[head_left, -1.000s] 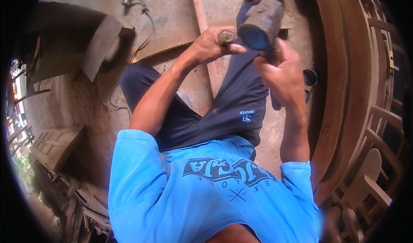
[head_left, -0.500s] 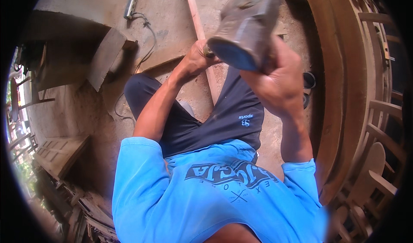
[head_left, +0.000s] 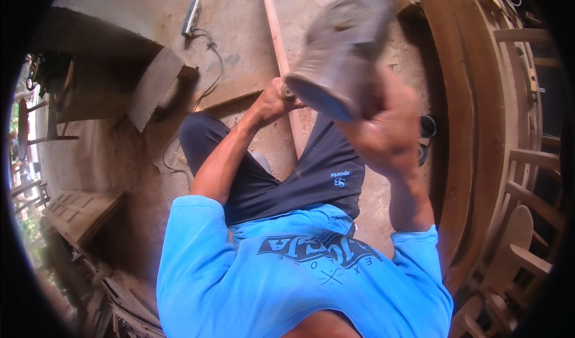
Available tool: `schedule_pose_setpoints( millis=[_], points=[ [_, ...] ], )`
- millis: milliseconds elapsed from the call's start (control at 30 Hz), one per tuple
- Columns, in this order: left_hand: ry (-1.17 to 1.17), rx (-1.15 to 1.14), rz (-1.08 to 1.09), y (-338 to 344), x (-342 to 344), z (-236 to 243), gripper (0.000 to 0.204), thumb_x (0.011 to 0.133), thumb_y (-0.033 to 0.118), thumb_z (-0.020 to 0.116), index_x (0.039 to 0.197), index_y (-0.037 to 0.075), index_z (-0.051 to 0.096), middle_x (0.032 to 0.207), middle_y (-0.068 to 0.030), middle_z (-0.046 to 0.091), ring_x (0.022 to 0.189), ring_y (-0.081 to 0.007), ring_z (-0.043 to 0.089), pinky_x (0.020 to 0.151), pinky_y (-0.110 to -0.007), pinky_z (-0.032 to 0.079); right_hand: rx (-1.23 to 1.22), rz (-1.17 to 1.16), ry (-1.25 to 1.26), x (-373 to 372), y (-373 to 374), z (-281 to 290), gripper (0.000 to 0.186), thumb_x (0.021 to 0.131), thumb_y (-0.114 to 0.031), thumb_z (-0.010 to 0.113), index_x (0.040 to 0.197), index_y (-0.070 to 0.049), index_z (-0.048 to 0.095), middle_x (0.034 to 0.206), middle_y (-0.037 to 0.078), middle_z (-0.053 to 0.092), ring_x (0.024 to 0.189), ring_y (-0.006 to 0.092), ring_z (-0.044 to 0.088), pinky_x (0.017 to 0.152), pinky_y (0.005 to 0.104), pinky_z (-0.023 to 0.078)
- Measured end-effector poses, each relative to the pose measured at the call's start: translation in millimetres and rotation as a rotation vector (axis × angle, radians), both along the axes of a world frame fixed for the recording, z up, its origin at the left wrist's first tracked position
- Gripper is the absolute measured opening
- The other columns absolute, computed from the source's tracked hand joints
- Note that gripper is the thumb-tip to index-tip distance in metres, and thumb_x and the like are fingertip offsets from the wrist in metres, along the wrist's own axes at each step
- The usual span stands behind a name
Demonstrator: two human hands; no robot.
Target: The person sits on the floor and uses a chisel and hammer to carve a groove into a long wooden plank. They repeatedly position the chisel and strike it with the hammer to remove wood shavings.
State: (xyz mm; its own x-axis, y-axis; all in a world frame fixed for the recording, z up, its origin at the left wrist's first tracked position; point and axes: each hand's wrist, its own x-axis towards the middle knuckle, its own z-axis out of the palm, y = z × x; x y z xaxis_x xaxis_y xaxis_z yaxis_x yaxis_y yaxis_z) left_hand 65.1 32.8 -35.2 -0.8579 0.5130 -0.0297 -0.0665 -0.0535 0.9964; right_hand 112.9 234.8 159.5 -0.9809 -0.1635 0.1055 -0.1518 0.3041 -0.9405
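My right hand (head_left: 383, 131) grips a big brown wooden mallet (head_left: 350, 44), raised and smeared by motion, with a bluish end face. Below and left of the mallet, my left hand (head_left: 274, 104) is closed around an upright chisel (head_left: 288, 92); only the round, ringed butt of its handle shows, and the blade is hidden. A long, narrow strip of wood (head_left: 277, 35) runs beneath the left hand and between my legs. Whether the chisel touches this strip cannot be seen.
A power strip (head_left: 191, 17) with a grey cable lies at the upper left. Near it leans a wooden board (head_left: 157, 86). Thick planks (head_left: 458, 116) line the right side, with wooden chair parts (head_left: 518, 236) beyond. A small panelled wooden piece (head_left: 81, 215) is at the left.
The whole view has shifted, so the floor, the strip of wood and my left hand sit lower in the picture. The mallet stays raised in my right hand, its end face slightly lower.
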Motion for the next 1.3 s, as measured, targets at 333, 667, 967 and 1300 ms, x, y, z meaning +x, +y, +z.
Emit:
schedule_pose_setpoints(
  millis=[333,667,967,1300],
  points=[
    [0.428,-0.354,0.08,-9.1,-11.6,-43.8,0.046,0.094,0.006,0.075,0.137,0.003,0.059,0.126,-0.0061,0.065,0.116,-0.0171,0.062,0.105,-0.033,0.051,0.605,0.052,-0.085,-15.1,-27.6,-119.0,0.036,0.078,-0.015,0.073,0.11,-0.001,0.064,0.08,0.028,0.07,0.079,0.0478,0.07,0.073,0.0568,0.057],
    [-0.098,-0.009,-0.032,-3.6,-7.5,-36.7,0.024,0.087,0.011,0.082,0.107,0.005,0.069,0.086,0.0024,0.064,0.084,-0.0115,0.059,0.078,-0.028,0.052,0.065,-0.023,0.369,-9.5,-13.8,-66.1,0.034,0.076,-0.003,0.078,0.105,0.001,0.061,0.084,0.021,0.072,0.074,0.0381,0.074,0.068,0.0395,0.06],
    [0.101,0.054,0.066,3.6,-39.6,-71.6,0.031,0.083,0.012,0.084,0.109,0.005,0.068,0.097,-0.0039,0.069,0.091,-0.0116,0.065,0.081,-0.027,0.054,0.248,-0.04,-0.121,16.6,1.5,-143.7,0.024,0.078,-0.009,0.07,0.097,0.001,0.061,0.082,0.029,0.067,0.082,0.0481,0.068,0.069,0.0506,0.053],
    [-0.137,-0.14,0.156,25.6,-89.8,-20.4,0.03,0.084,0.028,0.087,0.081,0.014,0.061,0.073,0.0052,0.057,0.064,-0.0059,0.051,0.058,-0.025,0.041,0.163,-0.256,-0.367,66.2,43.7,-136.1,0.011,0.079,-0.004,0.064,0.087,0.001,0.057,0.065,0.005,0.05,0.063,0.0096,0.045,0.058,0.0331,0.043]
  ],
)
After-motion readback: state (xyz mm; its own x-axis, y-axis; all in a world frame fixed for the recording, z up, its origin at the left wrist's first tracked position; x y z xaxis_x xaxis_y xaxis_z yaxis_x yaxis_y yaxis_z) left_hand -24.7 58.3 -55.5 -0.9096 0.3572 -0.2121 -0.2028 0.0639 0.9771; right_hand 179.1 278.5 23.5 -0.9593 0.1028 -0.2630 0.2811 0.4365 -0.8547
